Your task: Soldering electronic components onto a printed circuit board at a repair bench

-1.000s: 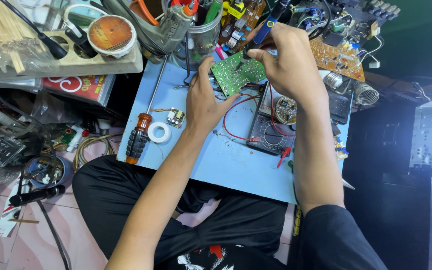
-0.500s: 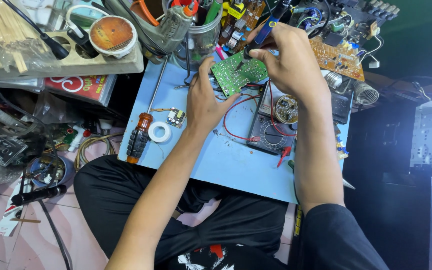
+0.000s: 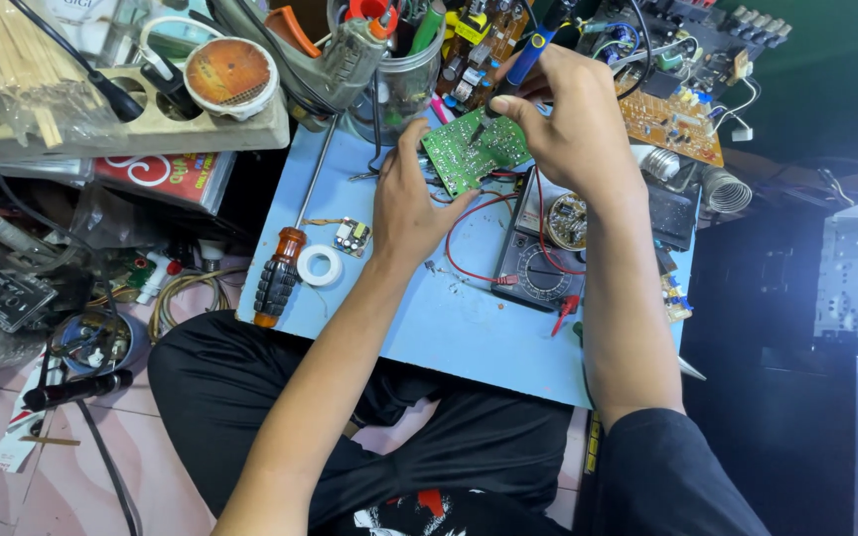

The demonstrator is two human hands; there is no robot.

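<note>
Soldering on a green board (image 3: 476,151), seen from above. The left hand (image 3: 407,203) grasps the board by its lower-left edge, thumb on the face and fingers behind, holding it tilted above the far part of the blue mat (image 3: 429,318). The right hand (image 3: 573,124) is clenched pen-fashion around a blue-handled iron (image 3: 526,52), whose tip meets the board near its upper middle. The step in hand appears to be work on a single joint (solder side facing the viewer); the next move would call for a steady board and a small, controlled lift or shift of the tip.

Room is tight beyond the board: a jar (image 3: 401,74) of tools stands just behind it, and an orange board (image 3: 669,121) lies just right of the right hand. A meter (image 3: 548,253) with red leads sits under the right forearm. The near mat is open; a screwdriver (image 3: 283,273) and tape ring (image 3: 320,265) lie along its left edge, well apart from the hands.
</note>
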